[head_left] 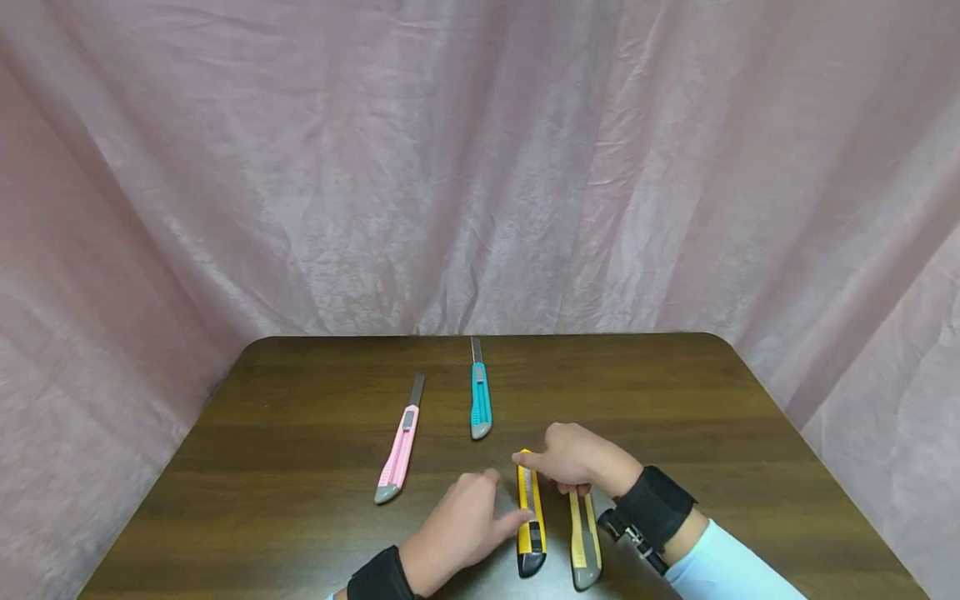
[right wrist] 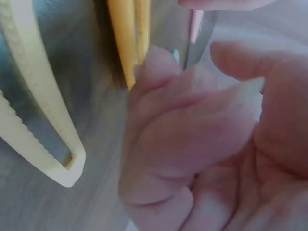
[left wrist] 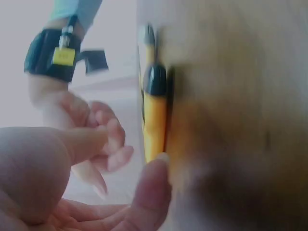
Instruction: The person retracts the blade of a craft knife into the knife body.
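Observation:
A yellow utility knife with a black end [head_left: 532, 533] lies lengthwise on the table between the two hands. My left hand [head_left: 465, 525] is at its near left side, thumb reaching over the black slider; in the left wrist view a fingertip [left wrist: 156, 178] meets its yellow side. Over the knife's far end is my right hand [head_left: 581, 458], thumb pointing left, other fingers loosely bent with nothing between them. A pale yellow utility knife with a grey end [head_left: 585, 546] lies to the right, its far tip hidden under the right hand in the head view.
Farther back lie a pink utility knife [head_left: 397, 454] on the left and a teal one [head_left: 481, 400], both with blade sections extended. The brown wooden table [head_left: 712, 400] has rounded far corners. A pink curtain [head_left: 450, 167] hangs behind it. Black straps [head_left: 656, 512] circle both wrists.

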`<action>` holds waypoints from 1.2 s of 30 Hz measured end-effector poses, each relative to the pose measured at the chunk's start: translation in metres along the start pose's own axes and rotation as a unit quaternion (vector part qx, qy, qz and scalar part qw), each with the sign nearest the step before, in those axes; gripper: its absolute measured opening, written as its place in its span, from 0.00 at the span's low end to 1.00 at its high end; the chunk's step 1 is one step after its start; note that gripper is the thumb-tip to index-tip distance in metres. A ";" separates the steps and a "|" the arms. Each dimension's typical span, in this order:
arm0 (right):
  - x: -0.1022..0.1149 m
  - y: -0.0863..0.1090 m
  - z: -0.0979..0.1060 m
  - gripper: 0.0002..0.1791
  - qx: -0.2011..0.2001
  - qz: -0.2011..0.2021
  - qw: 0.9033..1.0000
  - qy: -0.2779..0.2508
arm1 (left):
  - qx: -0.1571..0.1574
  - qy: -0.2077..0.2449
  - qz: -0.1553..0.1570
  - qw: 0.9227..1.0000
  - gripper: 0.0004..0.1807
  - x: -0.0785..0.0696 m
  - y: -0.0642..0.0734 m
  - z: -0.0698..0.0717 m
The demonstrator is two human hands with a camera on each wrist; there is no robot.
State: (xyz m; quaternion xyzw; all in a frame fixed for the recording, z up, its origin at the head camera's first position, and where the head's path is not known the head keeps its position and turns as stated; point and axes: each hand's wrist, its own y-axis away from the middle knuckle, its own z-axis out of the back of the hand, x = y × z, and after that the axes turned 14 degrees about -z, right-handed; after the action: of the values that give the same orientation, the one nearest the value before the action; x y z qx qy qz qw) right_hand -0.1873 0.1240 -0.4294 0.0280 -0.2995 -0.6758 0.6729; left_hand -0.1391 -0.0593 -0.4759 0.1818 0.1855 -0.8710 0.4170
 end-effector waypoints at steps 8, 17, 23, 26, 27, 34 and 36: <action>0.000 -0.036 0.013 0.27 -0.025 0.012 0.998 -0.059 | -0.055 -0.031 0.052 0.997 0.15 0.042 -0.036 0.017; 0.018 -0.084 0.033 0.27 -0.070 -0.026 0.994 -0.085 | -0.039 -0.048 0.143 0.988 0.18 0.072 -0.093 0.024; 0.022 -0.098 0.030 0.28 -0.070 -0.031 0.993 -0.086 | -0.017 -0.030 0.167 0.985 0.15 0.070 -0.111 0.023; 0.022 -0.102 0.028 0.28 -0.074 -0.040 0.993 -0.083 | -0.015 -0.015 0.181 0.983 0.13 0.068 -0.114 0.022; 0.022 -0.103 0.029 0.28 -0.076 -0.042 0.993 -0.082 | -0.014 -0.016 0.184 0.983 0.13 0.067 -0.115 0.021; 0.017 -0.115 0.026 0.28 -0.065 -0.054 0.991 -0.102 | -0.012 0.027 0.194 0.980 0.14 0.068 -0.116 0.023; 0.014 -0.119 0.025 0.28 -0.057 -0.053 0.989 -0.128 | -0.014 0.050 0.201 0.978 0.15 0.069 -0.115 0.024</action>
State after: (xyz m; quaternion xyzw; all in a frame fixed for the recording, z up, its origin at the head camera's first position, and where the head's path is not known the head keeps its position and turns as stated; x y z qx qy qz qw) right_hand -0.3057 0.1099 -0.4568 -0.0809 -0.3421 -0.7245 0.5929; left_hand -0.2745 -0.0486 -0.4680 0.2531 0.1776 -0.7566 0.5762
